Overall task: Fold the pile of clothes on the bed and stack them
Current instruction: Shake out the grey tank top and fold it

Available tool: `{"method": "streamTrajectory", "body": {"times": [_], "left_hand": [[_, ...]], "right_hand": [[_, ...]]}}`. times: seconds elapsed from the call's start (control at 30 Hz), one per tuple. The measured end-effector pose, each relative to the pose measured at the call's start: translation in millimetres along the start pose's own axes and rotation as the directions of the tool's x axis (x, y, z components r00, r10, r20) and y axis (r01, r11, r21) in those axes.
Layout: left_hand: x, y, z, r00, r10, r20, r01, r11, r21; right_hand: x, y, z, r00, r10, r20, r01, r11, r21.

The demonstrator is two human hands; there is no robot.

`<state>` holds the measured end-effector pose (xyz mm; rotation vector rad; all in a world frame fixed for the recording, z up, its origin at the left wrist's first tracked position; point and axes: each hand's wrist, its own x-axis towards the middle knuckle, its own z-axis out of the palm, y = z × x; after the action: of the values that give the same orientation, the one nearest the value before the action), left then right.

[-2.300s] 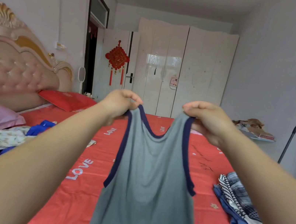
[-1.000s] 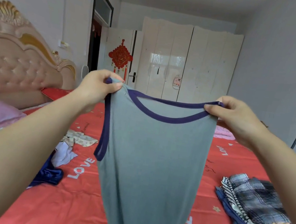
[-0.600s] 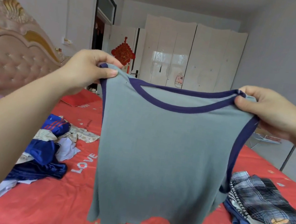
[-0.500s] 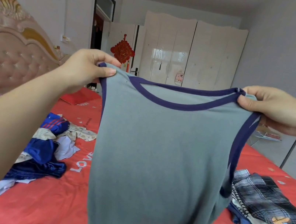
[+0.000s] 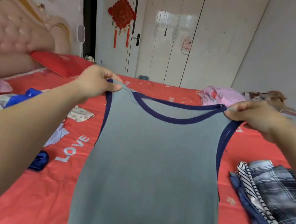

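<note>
We hold grey vest (image 5: 151, 170) over red bed (image 5: 49, 193), neck away, hem toward us; left hand (image 5: 97, 82) and right hand (image 5: 255, 117) pinch navy-trimmed shoulders; soft knit, spread flat; folded stack (image 5: 272, 201) at right

Both arms out fwd, L hand (image 5: 97, 82) & R hand (image 5: 253, 117) spread apart at same height, fingers curled, thumbs pinching down.

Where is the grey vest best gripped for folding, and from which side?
Grip the vest by its two shoulder straps, one per hand, from the outer sides, as the left hand and right hand pinch it now. Held there, it hangs flat, neckline spread.
</note>
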<state>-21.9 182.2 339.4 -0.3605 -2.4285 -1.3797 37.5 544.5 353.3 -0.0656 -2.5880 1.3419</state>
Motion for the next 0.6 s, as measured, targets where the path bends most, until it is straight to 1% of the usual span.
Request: {"method": "streamTrajectory", "body": {"times": [0.07,0.13,0.23,0.3,0.37,0.43,0.47,0.53,0.57,0.6], "left_hand": [[25.4,-33.5,27.0,0.999,-0.05,-0.017,0.051,0.998,0.035],[51.2,-70.2,55.2,0.992,-0.124,-0.019,0.125,0.991,0.054],[82.8,-127.1,103.9,0.977,-0.212,-0.018,0.212,0.968,0.132],[92.0,-163.0,138.1,0.968,-0.251,-0.022,0.251,0.952,0.174],[97.3,-199.4,170.7,0.953,-0.299,-0.049,0.303,0.935,0.185],[99.9,-235.9,198.9,0.931,-0.359,-0.061,0.364,0.909,0.204],[99.6,-253.7,212.2,0.915,-0.401,-0.053,0.403,0.897,0.182],[93.5,-282.1,234.5,0.873,-0.487,0.013,0.486,0.872,0.063],[86.9,-294.6,244.4,0.863,-0.504,0.043,0.502,0.864,0.043],[79.3,-304.1,251.0,0.874,-0.482,0.061,0.475,0.875,0.093]], "right_hand": [[34.5,25.1,26.8,0.997,0.02,-0.07,-0.025,0.997,-0.069],[69.2,51.3,54.0,0.995,0.053,-0.085,-0.064,0.988,-0.142],[113.8,94.2,98.8,0.99,0.108,-0.086,-0.127,0.954,-0.27],[137.4,130.0,130.1,0.98,0.174,-0.098,-0.196,0.935,-0.296],[155.3,170.9,160.2,0.957,0.267,-0.109,-0.287,0.922,-0.261],[166.4,209.4,186.5,0.932,0.346,-0.105,-0.358,0.923,-0.142],[169.2,227.9,197.7,0.919,0.381,-0.097,-0.387,0.92,-0.053],[167.9,256.7,216.1,0.896,0.443,-0.021,-0.438,0.892,0.109],[165.9,272.6,224.4,0.89,0.454,0.026,-0.454,0.884,0.113],[161.4,285.5,230.9,0.896,0.441,0.055,-0.444,0.893,0.073]]}}
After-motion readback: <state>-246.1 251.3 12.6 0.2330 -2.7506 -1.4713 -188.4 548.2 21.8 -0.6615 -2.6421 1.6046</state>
